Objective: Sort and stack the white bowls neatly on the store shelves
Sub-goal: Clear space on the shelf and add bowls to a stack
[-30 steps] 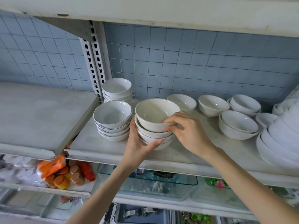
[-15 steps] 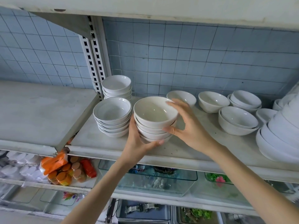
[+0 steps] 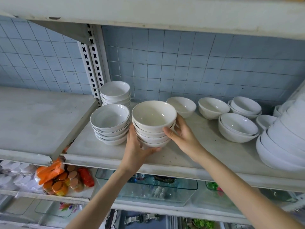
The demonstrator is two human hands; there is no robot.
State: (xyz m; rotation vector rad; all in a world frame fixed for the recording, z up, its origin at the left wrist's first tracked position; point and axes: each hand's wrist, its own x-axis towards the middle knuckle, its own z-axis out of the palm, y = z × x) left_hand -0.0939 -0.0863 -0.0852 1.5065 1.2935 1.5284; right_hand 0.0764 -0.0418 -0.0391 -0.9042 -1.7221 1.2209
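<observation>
A stack of several white bowls (image 3: 153, 118) stands on the white shelf (image 3: 206, 156), its top bowl cream-tinted inside. My left hand (image 3: 137, 146) wraps the stack's lower left side and base. My right hand (image 3: 179, 134) presses the stack's right side, fingers on the top bowls. Just to the left stands a second stack of dark-rimmed bowls (image 3: 109, 119), and behind it a third stack (image 3: 115, 90) against the tiled wall. Loose single bowls (image 3: 181, 104) (image 3: 213, 107) and nested pairs (image 3: 239, 126) (image 3: 245, 105) sit to the right.
A pile of larger white bowls (image 3: 283, 142) fills the shelf's right end. A slotted metal upright (image 3: 92, 63) stands behind the left stacks. The neighbouring shelf (image 3: 38, 116) lies to the left. Below are orange packets (image 3: 54, 177) and glass trays (image 3: 148, 189).
The top bowl has gone from tilted to level on the stack. My right hand has moved from the top bowl's rim to the stack's right side; my left hand stays low on the stack.
</observation>
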